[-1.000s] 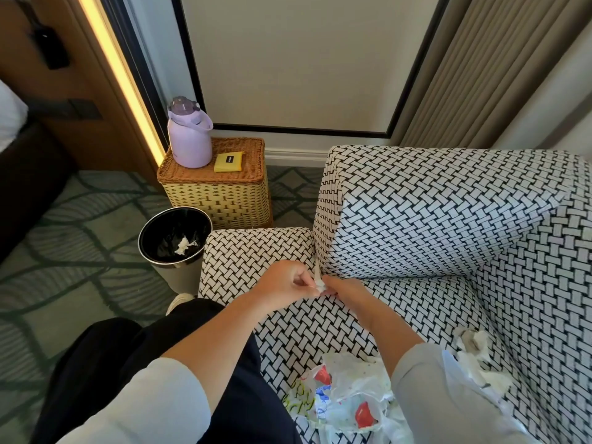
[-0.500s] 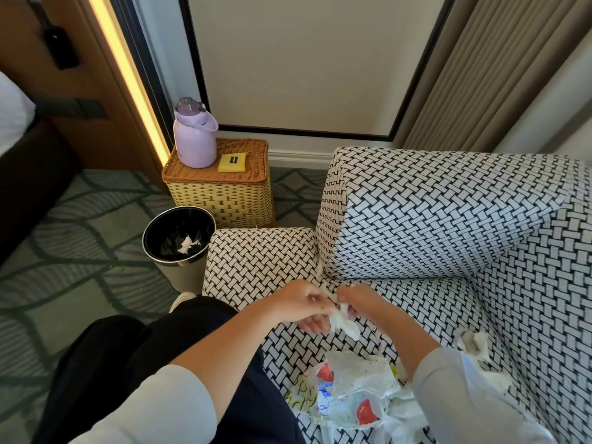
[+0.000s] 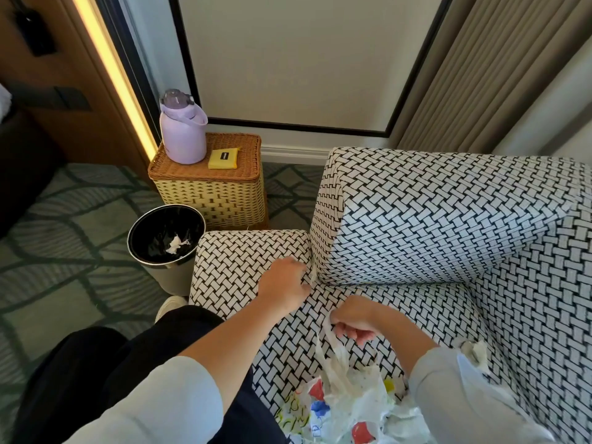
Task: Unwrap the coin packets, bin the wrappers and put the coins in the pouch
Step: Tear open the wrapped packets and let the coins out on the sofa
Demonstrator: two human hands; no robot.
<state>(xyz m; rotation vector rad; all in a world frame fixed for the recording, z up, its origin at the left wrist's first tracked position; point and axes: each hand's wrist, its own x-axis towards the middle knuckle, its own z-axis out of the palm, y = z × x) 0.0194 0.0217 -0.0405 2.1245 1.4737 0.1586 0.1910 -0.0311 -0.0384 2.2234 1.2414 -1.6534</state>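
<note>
**Step in hand:** unwrapping, with a packet being pulled apart. Your hands are apart.

- **Left hand:** your left hand (image 3: pixel 285 286) is right of the bin (image 3: pixel 169 278), over the end of the sofa seat (image 3: pixel 243 261). Its fingers are curled and pinch a small white scrap (image 3: pixel 310 277). Whether a coin sits inside that pinch cannot be told.
- **Right hand:** your right hand (image 3: pixel 354 325), further right of the bin and nearer you, is closed round a white wrapper (image 3: pixel 325 347). The wrapper's tail trails down onto a printed bag (image 3: pixel 349 408) on the seat.
- **Coins:** no coin shows anywhere.

**Surroundings:**

- The bin stands on the floor just beside the seat's end, with one white wad (image 3: pixel 175 244) inside it.
- Behind the bin, a yellow pouch (image 3: pixel 224 158) lies on a basket (image 3: pixel 208 197).
- I judge this to be the pouch meant, though the printed bag could serve instead.
- More crumpled paper (image 3: pixel 474 352) lies far right of the bin.

**Progress, as judged:** partway, with some wrapping binned and some loose on the seat.

**Next move calls for:**

- Check both hands for the coin before letting anything go.
- Carry the paper left and release it over the bin's mouth, not its rim.
- The pouch is beyond the bin, so you will have to lean forward to reach it.
</note>
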